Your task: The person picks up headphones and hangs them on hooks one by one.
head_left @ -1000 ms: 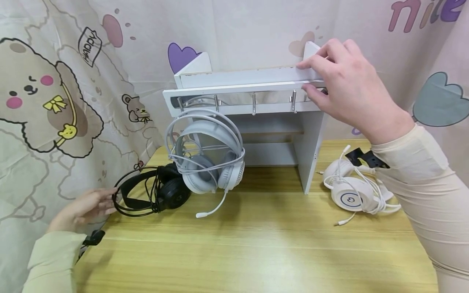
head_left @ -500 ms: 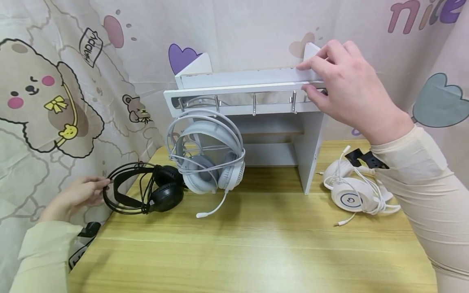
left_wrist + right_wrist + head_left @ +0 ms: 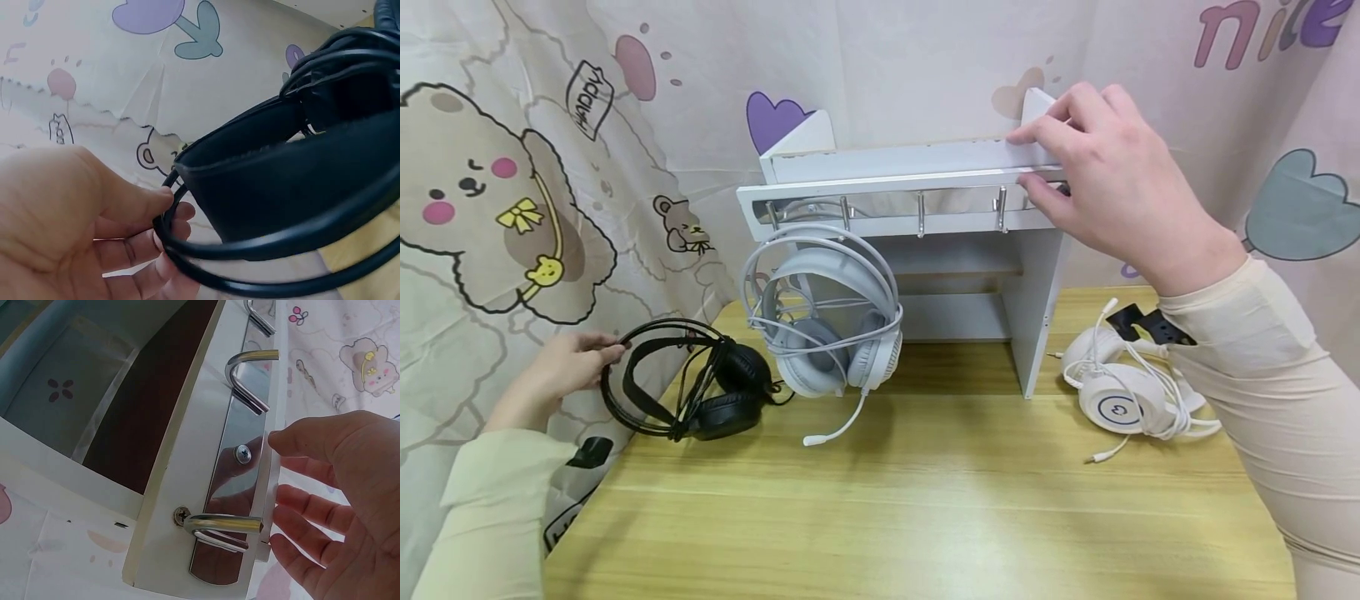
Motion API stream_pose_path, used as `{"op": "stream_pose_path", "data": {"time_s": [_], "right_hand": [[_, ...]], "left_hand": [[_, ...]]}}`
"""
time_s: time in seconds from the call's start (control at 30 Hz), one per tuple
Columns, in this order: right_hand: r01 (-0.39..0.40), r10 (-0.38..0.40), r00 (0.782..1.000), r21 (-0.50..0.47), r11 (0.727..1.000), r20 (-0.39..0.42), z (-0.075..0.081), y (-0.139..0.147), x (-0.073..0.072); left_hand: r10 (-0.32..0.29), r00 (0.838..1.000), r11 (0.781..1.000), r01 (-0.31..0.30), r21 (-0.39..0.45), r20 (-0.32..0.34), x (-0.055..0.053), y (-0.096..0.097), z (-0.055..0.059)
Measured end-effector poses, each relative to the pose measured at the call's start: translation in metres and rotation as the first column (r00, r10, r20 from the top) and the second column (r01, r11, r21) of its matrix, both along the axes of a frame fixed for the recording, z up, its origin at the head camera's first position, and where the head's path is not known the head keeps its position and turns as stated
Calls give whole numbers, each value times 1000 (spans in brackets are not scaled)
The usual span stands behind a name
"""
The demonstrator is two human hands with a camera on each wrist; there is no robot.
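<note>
While left hand (image 3: 568, 364) pinches black headset (image 3: 700, 387), right hand (image 3: 1112, 167) grips white rack (image 3: 917, 158)

Headset sits at table's (image 3: 910, 500) left side, long axis crosswise, headband (image 3: 262, 200) end pointing left, earcups (image 3: 727, 417) right. Head view gives me both earcups; left-wrist view, mostly headband and hoops (image 3: 281, 289).

From above and back from both grips, the head view faces forward and down, taking in the left hand (image 3: 567, 367) on the black headset (image 3: 726, 414) and the right hand (image 3: 1108, 171) on the white rack (image 3: 910, 158). Close by the left grip, the left wrist view faces the headband (image 3: 287, 194), shared with the head view. The right wrist view, close by the right grip, faces the hooks (image 3: 250, 381) beside it, also shared.
</note>
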State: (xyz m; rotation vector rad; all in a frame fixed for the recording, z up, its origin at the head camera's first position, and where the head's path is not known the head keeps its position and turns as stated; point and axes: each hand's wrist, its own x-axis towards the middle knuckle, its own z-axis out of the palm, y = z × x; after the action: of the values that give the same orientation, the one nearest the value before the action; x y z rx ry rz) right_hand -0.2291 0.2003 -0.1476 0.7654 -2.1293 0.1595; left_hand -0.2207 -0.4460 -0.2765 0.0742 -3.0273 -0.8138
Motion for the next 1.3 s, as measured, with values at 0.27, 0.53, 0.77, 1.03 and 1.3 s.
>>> {"op": "stream_pose_path", "data": {"time_s": [0.27,0.53,0.77,1.03,1.3], "right_hand": [[3,-3,1000,7,1000,3,0,0,0],[7,-7,1000,8,1000,10,-1,0,0],[-1,1,1000,8,1000,7,0,-1,0],[1,-1,1000,4,1000,8,0,-1,0],[2,-2,1000,2,1000,6,1,-1,0]], "left_hand": [[17,990,979,-45,-198,-138,-4,10,11],[-8,977,966,-48,-255,-215,-6,24,18],[-5,971,959,-62,-275,-237,-2,34,23],[-15,957,956,-71,-284,-290,1,44,27],[-21,938,954,-86,-288,-347,0,45,26]]}}
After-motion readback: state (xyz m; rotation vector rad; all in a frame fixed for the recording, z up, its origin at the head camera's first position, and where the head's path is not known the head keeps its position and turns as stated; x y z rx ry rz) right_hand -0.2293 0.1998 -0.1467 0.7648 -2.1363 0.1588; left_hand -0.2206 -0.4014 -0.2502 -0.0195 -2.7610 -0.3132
